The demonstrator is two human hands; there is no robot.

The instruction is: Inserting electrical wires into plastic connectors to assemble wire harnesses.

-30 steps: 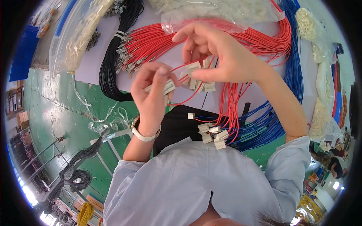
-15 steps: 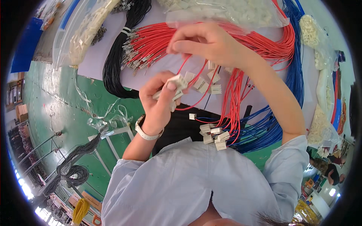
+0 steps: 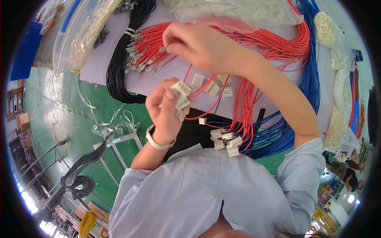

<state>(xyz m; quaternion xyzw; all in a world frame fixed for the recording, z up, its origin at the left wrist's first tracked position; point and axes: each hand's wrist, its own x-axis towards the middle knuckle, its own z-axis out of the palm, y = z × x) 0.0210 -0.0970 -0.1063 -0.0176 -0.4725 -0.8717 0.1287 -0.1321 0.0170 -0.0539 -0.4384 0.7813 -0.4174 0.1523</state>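
My left hand (image 3: 164, 109), with a white band round its wrist, is closed on several white connector housings (image 3: 181, 88). Their open slots face up by the thumb, and red wires run out to the right. Above it, over the end of the red wire bundle (image 3: 254, 39), hovers my right hand (image 3: 194, 47). Its thumb and fingers are pinched together, and a small metal terminal (image 3: 162, 49) shows at the tips, seemingly of a red wire. Loose white housings (image 3: 212, 88) lie on the table just right of my left hand.
A black wire bundle (image 3: 117, 75) hangs over the table's left edge. Blue wires (image 3: 309, 79) curve down the right side. Wired white housings (image 3: 228, 142) rest near my lap. Clear bags of white housings (image 3: 238, 14) lie at the back, left and right.
My right hand has moved left toward the terminal ends of the red bundle. My left hand has turned slightly, bringing the slots of the top housing into view.
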